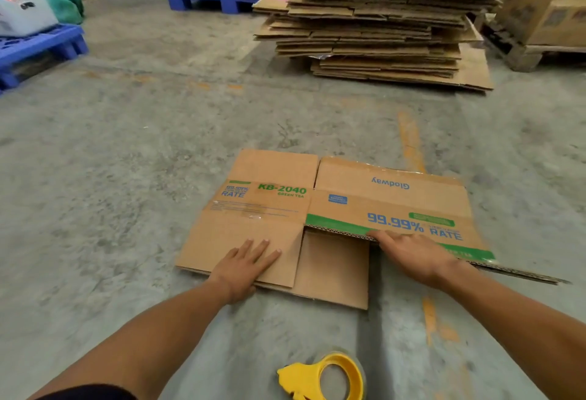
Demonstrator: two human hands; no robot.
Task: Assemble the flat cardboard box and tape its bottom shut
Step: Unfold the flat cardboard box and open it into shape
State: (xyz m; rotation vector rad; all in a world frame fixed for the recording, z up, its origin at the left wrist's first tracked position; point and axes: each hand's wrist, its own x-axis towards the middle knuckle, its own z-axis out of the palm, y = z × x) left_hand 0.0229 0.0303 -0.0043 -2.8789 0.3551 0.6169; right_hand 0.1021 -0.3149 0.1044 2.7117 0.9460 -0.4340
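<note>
The left hand (245, 264) presses flat on the flattened cardboard box (320, 218); the right hand (412, 255) grips its near-right edge, long axis left-right.

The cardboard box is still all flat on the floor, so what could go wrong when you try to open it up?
1. The right hand has fingers tucked under the raised edge of the cardboard box; a rough pull might bend or tear that flap.
2. The left hand only presses flat on the other flap, so the box could slide on the concrete floor.
3. The yellow tape dispenser lies close by the person; a knee or foot might knock it.
</note>
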